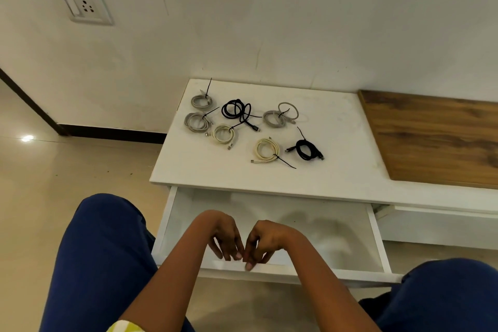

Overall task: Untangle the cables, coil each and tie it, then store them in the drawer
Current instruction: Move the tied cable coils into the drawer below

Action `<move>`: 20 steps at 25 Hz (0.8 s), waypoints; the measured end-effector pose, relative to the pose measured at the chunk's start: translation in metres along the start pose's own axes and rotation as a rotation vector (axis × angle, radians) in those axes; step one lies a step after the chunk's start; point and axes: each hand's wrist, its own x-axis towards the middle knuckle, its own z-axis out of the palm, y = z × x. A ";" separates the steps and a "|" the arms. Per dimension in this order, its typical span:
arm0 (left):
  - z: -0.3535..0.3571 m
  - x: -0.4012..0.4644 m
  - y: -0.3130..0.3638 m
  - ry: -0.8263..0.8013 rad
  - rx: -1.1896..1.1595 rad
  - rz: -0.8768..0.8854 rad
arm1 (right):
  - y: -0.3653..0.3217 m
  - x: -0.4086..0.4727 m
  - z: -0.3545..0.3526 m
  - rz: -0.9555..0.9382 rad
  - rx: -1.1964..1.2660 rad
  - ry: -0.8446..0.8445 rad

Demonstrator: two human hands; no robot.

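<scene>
Head view shows both hands at the front rail of the open drawer [376, 234]. The left hand [225, 234] and the right hand [265, 240] hang side by side with fingers curled downward, fingertips touching or just above the rail. Neither hand holds a cable. Whether the fingers actually grip the rail cannot be told.

The drawer is pulled out and its visible interior holds nothing. All seven cables lie on the white cabinet top [336, 170], at 12 o'clock from the hands:
- three grey coils [200, 102] at 11 o'clock, clustered near the left edge;
- a loosely wound black cable [237, 112] just beside them;
- a grey double coil [280, 116] at 12 o'clock;
- two cream coils [223, 134], one at 11 o'clock, one near centre;
- a compact black coil [307, 149] at 1 o'clock.

Every coil appears to carry a black tie, though the tie on the loose black cable is hard to confirm.

Judged step: storage is beginning; untangling and coiling look complete. The next move calls for releasing the rail, reaching forward over the drawer to a coil, pinching it across the bundle, and lowering it into the drawer.
</scene>
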 end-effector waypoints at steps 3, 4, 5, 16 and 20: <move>-0.019 -0.008 0.008 0.224 -0.159 0.187 | -0.002 -0.008 -0.022 -0.098 0.065 0.215; -0.027 -0.011 0.013 0.329 -0.250 0.269 | -0.004 -0.012 -0.032 -0.138 0.068 0.359; -0.034 -0.015 0.018 0.420 -0.355 0.350 | -0.005 -0.014 -0.042 -0.171 0.077 0.516; -0.073 0.033 0.075 1.210 -0.546 0.429 | -0.019 0.027 -0.099 -0.009 0.381 1.296; -0.075 0.028 0.071 1.159 -0.600 0.410 | -0.021 0.024 -0.098 0.016 0.362 1.232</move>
